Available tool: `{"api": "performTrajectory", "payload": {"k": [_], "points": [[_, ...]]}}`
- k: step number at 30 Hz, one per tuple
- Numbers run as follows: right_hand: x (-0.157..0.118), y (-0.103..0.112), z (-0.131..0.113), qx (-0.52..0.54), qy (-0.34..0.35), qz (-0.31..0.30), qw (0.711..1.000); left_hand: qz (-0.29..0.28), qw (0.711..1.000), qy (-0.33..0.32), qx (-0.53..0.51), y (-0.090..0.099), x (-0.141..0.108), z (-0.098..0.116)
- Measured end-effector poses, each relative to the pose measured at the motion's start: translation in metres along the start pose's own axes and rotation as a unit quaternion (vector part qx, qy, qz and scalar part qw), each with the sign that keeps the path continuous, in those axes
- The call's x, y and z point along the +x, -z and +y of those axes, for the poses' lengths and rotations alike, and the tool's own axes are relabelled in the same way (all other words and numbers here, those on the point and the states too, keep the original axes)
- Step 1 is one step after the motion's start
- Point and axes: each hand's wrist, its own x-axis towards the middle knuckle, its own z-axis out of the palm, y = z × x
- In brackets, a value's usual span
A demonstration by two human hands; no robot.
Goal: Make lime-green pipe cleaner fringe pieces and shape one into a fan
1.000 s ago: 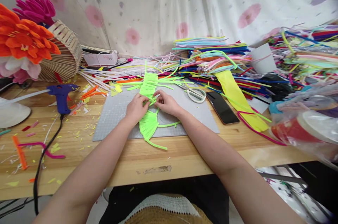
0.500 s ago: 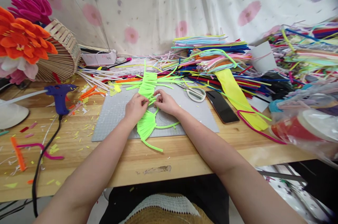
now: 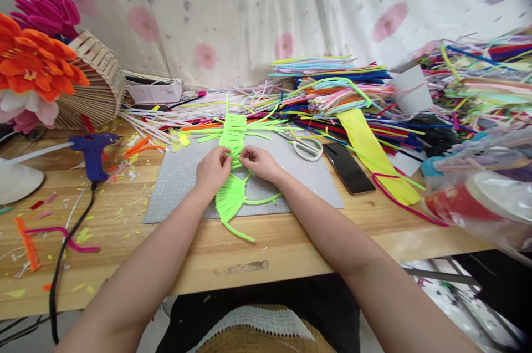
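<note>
A bright green piece made of pipe cleaners [image 3: 231, 198] lies over the grey cutting mat [image 3: 174, 192], with rows of short strands side by side and loose ends sticking out. My left hand [image 3: 213, 169] pinches its middle from the left, thumb and fingers closed on the strands. From the right, my right hand [image 3: 260, 163] pinches the same stretch, its fingertips a short way from the left ones. The strands between the fingertips are partly hidden. Loose green pipe cleaners [image 3: 266, 134] lie behind the hands. Scissors [image 3: 306, 148] with pale handles rest on the mat's far right part.
A blue glue gun [image 3: 95, 156] with a black cord stands at left among yellow scraps. Right of the mat lie a black phone [image 3: 348, 167] and a yellow strip [image 3: 378, 156]. Bundles of coloured pipe cleaners [image 3: 341, 87] fill the back. Felt-like flowers [image 3: 35, 59] stand at far left.
My fingers have shifted slightly on the green strands, the right fingertips a little lower and the strands between them lying flatter. Otherwise only a slight shift of the view shows.
</note>
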Motion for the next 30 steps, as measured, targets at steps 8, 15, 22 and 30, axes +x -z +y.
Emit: {"api": "performTrajectory", "payload": {"k": [8,15,22,30], "points": [[-0.002,0.003,0.0,0.003,0.073,0.002,0.997,0.018,0.994,0.015,-0.106,-0.003,0.016,-0.026],[-0.003,0.003,0.002,0.016,0.053,-0.016,0.998,-0.102,0.99,-0.099,-0.016,0.01,0.018,-0.026],[-0.005,0.002,0.001,0.005,0.053,-0.001,0.999,-0.06,0.993,-0.064,0.074,0.008,0.015,-0.015],[-0.007,0.002,0.0,-0.009,0.061,0.0,0.998,-0.087,0.992,-0.091,0.027,0.005,0.016,-0.012]]}}
